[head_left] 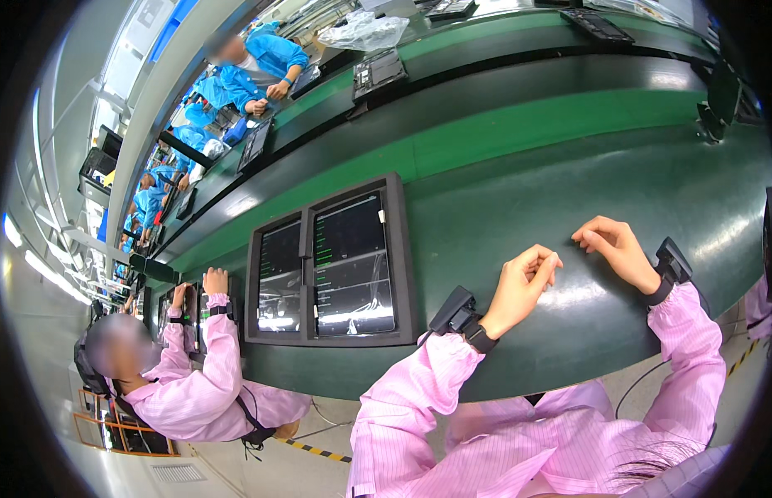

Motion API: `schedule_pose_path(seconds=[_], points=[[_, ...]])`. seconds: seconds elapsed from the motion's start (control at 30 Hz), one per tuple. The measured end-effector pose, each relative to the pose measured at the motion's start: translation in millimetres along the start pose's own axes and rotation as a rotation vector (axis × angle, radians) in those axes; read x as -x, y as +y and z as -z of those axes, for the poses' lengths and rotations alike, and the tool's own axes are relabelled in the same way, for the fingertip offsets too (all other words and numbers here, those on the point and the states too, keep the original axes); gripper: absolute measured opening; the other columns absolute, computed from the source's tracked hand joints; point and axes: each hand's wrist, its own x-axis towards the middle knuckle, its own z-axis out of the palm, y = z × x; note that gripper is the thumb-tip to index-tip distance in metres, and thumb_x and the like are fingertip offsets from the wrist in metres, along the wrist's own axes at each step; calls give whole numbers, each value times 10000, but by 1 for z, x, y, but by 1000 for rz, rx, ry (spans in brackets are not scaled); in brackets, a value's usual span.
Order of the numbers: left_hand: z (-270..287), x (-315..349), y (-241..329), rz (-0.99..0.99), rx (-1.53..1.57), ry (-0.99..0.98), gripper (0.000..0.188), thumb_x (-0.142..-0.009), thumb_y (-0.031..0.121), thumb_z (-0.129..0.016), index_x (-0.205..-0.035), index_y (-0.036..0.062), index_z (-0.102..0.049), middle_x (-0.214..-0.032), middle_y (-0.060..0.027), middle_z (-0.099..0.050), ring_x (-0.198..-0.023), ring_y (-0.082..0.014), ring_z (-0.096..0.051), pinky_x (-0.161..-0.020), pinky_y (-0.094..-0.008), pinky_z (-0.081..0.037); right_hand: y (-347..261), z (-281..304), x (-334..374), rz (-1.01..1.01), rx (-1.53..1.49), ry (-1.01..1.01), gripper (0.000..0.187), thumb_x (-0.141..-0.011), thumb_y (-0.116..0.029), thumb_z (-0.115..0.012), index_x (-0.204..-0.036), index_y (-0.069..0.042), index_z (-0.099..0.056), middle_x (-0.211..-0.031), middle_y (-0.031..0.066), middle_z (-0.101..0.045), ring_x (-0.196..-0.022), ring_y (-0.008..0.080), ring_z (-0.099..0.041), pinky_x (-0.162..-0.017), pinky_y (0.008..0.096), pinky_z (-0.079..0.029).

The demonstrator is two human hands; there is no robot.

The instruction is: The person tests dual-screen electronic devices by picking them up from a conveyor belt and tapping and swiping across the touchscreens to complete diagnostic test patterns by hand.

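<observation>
Left hand [525,278]: loosely curled, holds nothing, rests on the green conveyor belt [569,191]; black wrist device [461,315] strapped on.
Right hand [612,246]: fingers bent narrow, empty, fingertips touching the belt at about 2 o'clock of the left hand.
Nearest item: dark tray [328,264] carrying two tablet screens [353,266], lit, lying at 9 o'clock of the left hand, near but apart.
Neighbour: a person in a pink sleeve [216,357] at 8 o'clock of the tray, hands on another dark unit.
Risk, judged: resting hands could drag on the belt surface; a hasty reach could smear or knock the screens; the wrist device could scrape the tray rim.
</observation>
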Motion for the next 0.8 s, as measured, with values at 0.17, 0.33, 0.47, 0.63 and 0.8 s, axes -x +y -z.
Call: schedule_pose_path(seconds=[0.17, 0.33, 0.47, 0.63, 0.8], points=[[-1, -1, -1, -11, 12, -4, 190, -1022, 190, -521, -968, 39, -623, -723, 40, -557, -645, -30, -475, -593, -194, -392, 1, 1, 0, 3, 13, -9, 233, -988, -149, -554, -1027, 41, -683, -1006, 73, -658, -895, 134, -619, -788, 289, -526], [0, -1, -2, -10, 8, -6, 188, -1021, 187, -522, -967, 38, -624, -727, 40, -558, -657, -28, -480, -600, -195, -393, 1, 0, 1, -10, 24, -4, 224, -988, -140, -553, -1034, 39, -680, -1006, 74, -661, -888, 130, -621, -775, 284, -537], [0, 0, 1, 2, 9, -4, 192, -1022, 189, -520, -966, 38, -624, -723, 41, -557, -650, -26, -475, -599, -194, -391, 1, 1, -1, -19, 14, 21, 223, -987, -143, -557, -1029, 38, -679, -1013, 77, -669, -887, 131, -622, -780, 288, -540], [-1, 0, 0, -7, 8, -6, 195, -1024, 191, -516, -969, 37, -624, -719, 41, -556, -643, -26, -470, -596, -193, -389, 2, 1, -1, 9, 55, 58, 225, -986, -148, -556, -1021, 34, -684, -983, 73, -688, -891, 127, -622, -804, 279, -523], [-1, -1, -3, -13, 18, -1, 195, -1024, 194, -519, -972, 38, -623, -723, 38, -558, -642, -26, -470, -589, -192, -388, -2, 0, 0, 54, 131, 98, 227, -977, -157, -570, -1016, 35, -684, -965, 75, -693, -878, 129, -624, -816, 277, -504]])
